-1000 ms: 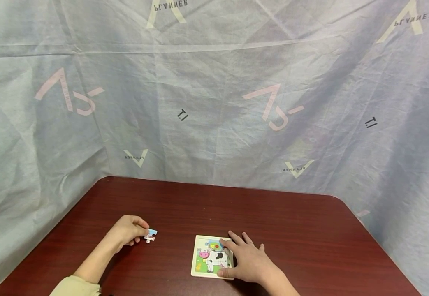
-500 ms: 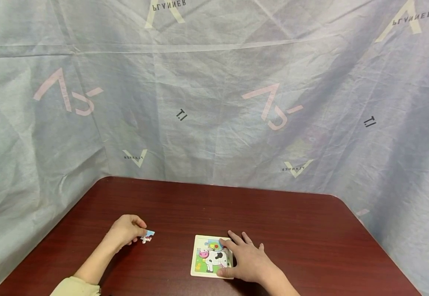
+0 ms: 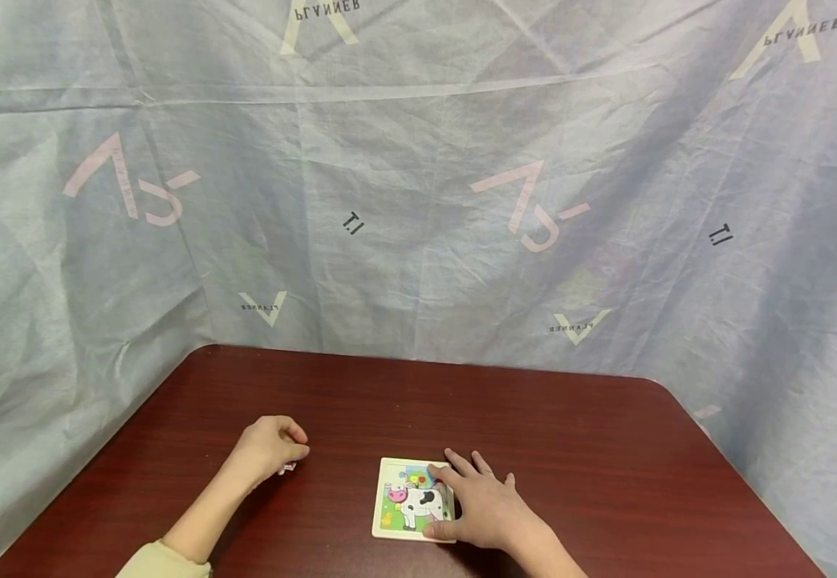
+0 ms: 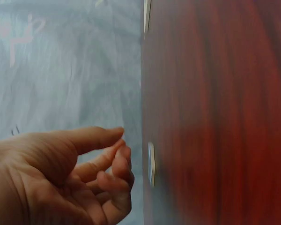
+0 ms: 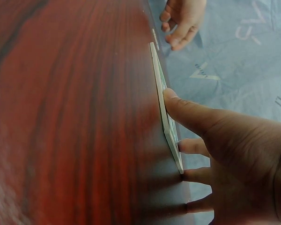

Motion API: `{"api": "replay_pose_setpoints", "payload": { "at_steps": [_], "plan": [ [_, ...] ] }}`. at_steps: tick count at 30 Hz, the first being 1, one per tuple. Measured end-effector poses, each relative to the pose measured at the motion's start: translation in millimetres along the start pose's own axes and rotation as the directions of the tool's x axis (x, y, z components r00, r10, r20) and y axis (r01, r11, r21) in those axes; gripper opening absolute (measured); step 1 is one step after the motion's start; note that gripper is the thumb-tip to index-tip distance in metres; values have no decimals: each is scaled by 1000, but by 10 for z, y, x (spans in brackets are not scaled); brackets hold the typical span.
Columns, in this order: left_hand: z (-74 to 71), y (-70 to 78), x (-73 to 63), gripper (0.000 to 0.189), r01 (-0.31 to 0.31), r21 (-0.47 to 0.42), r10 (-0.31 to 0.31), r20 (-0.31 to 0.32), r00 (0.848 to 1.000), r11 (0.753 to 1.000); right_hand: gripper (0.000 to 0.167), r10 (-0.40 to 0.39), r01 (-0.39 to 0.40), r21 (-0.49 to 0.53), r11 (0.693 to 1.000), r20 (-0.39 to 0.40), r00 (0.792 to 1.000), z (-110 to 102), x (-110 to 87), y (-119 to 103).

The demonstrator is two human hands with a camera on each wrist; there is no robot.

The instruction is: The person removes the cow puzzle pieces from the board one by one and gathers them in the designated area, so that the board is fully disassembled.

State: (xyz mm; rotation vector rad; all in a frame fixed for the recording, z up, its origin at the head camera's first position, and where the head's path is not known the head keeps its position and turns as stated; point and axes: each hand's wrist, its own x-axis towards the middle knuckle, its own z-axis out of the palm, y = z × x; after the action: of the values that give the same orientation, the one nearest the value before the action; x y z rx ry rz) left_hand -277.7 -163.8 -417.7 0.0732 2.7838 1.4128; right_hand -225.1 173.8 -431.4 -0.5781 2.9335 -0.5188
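Note:
My left hand [image 3: 270, 449] hovers just over a small jigsaw piece [image 3: 286, 468] on the table, mostly hidden behind it in the head view. In the left wrist view the jigsaw piece [image 4: 151, 164] lies flat on the tabletop, apart from the bent fingers, which hold nothing. Thumb and forefinger tips come close together there. My right hand [image 3: 490, 510] rests across the right side of a square cow puzzle board [image 3: 407, 510]. Its thumb and forefinger press on the board, seen edge-on in the right wrist view, while the other fingers spread over the table.
A dark red wooden table [image 3: 534, 425] with rounded far corners carries everything. Grey printed cloth [image 3: 418, 201] hangs behind it and along its sides. The puzzle board lies right of the loose piece, with bare tabletop between them.
The left hand, which pinched the jigsaw piece, has let go and shifted slightly right and up, covering most of it in the head view. The right hand and puzzle board stay put.

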Motion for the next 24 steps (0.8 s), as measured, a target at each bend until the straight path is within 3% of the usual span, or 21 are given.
{"api": "replay_pose_setpoints", "payload": {
  "at_steps": [4, 9, 14, 24],
  "plan": [
    [206, 142, -45, 11, 6, -148, 10, 110, 994, 989, 85, -3, 3, -5, 1000, -3, 1000, -1, 2, 1],
    [402, 243, -86, 15, 6, -228, 47, 227, 973, 974, 85, 1, -1, 2, 1000, 10, 1000, -7, 7, 6],
    [538, 310, -78, 16, -11, -261, 80, 254, 964, 965, 85, 10, -11, 6, 1000, 20, 1000, -12, 14, 8],
    [748, 418, -45, 13, -10, -281, 88, 268, 959, 960, 85, 14, -13, -8, 1000, 6, 1000, -10, 7, -8]
  ]
}}
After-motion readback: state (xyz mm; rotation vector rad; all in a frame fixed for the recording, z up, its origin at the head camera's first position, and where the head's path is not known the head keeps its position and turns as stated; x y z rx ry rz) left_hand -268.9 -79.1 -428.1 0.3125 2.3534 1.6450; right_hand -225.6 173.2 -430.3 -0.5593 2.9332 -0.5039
